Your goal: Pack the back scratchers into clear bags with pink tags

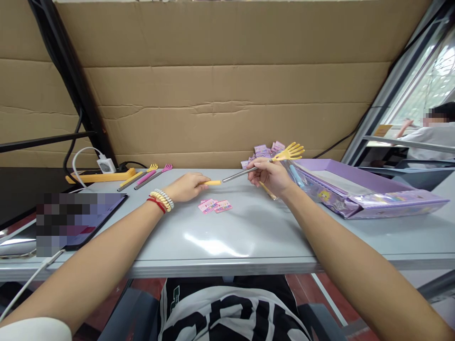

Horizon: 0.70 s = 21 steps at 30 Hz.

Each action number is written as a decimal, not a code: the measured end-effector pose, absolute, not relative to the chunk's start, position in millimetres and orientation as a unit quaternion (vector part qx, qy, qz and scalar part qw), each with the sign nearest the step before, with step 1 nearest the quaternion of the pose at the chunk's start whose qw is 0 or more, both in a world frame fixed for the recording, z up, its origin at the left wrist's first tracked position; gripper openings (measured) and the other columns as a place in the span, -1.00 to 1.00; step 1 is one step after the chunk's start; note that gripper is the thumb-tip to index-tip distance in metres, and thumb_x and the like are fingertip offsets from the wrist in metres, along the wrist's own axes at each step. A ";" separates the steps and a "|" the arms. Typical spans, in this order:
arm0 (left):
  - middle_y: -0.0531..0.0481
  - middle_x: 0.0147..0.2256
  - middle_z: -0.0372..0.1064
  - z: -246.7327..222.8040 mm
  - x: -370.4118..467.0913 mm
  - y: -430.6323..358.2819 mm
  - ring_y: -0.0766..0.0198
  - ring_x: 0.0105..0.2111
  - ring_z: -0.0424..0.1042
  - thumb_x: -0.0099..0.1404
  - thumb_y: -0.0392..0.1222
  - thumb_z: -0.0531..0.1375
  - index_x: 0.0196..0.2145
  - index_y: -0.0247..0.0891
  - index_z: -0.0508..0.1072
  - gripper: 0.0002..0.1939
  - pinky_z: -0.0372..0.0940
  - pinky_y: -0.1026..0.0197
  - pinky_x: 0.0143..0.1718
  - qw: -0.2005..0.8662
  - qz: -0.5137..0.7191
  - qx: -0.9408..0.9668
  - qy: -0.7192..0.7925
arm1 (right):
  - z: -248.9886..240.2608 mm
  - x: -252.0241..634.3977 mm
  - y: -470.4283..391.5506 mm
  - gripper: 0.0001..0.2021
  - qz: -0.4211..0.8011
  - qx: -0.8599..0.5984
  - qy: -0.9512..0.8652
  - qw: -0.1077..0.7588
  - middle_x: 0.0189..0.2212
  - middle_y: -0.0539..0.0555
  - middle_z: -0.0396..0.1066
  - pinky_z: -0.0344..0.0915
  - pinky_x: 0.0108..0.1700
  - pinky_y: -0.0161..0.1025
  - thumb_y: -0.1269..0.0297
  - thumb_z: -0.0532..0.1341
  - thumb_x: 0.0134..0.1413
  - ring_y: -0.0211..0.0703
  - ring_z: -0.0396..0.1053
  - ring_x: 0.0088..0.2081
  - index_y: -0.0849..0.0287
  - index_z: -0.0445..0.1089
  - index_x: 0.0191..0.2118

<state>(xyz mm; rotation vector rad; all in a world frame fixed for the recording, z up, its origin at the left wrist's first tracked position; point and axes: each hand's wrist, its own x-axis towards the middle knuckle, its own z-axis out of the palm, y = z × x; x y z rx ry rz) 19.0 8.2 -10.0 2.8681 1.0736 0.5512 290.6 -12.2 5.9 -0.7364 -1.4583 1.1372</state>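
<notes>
A short yellow tube [213, 183], like a handle grip, is pinched in the fingers of my left hand [187, 186]. My right hand [270, 177] holds a back scratcher [288, 152] with a yellow hand-shaped head and a bare metal rod. The rod's end points left at the tube, just short of its tip. Several pink printed cards [215, 206] lie on the table below and between my hands. Beyond my left hand, a yellow back scratcher [138, 176] and a pink back scratcher [153, 175] rest side by side.
An open purple box [355, 194] stands at the right, with clear plastic packaging [302, 177] beside it. Small purple packets [262, 151] are heaped at the cardboard wall [220, 85]. A tablet [95, 222] and a yellow power strip [99, 176] lie left. Another person [432, 135] sits far right.
</notes>
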 end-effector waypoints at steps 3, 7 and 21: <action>-0.05 -0.28 0.41 -10.2 20.1 7.3 0.22 -0.30 0.32 0.34 -0.14 -0.05 -0.20 -0.26 0.44 -0.69 0.16 0.23 -0.28 0.025 0.183 0.920 0.344 | 5.1 290.2 -12.7 -0.86 0.486 -0.305 -0.613 0.543 -0.66 0.10 0.43 0.17 -0.67 -0.34 0.30 0.20 -0.25 -0.22 0.32 -0.67 0.25 0.42 -0.49; -0.02 -0.34 0.39 -11.3 22.5 6.5 0.25 -0.37 0.30 0.34 -0.10 -0.06 -0.23 -0.26 0.42 -0.69 0.15 0.24 -0.34 0.063 0.196 0.910 0.360 | 4.0 290.0 -12.6 -0.82 0.493 -0.296 -0.618 0.535 -0.65 0.13 0.43 0.18 -0.65 -0.33 0.25 0.21 -0.22 -0.20 0.33 -0.66 0.28 0.44 -0.50; 0.03 -0.49 0.28 -9.5 23.1 4.7 0.31 -0.49 0.18 0.29 -0.03 -0.03 -0.34 -0.27 0.41 -0.68 0.05 0.25 -0.46 0.111 0.222 0.878 0.410 | -4.5 282.7 -9.0 -0.77 0.518 -0.281 -0.615 0.524 -0.61 0.19 0.46 0.26 -0.56 -0.22 0.26 0.15 -0.16 -0.09 0.38 -0.60 0.32 0.46 -0.44</action>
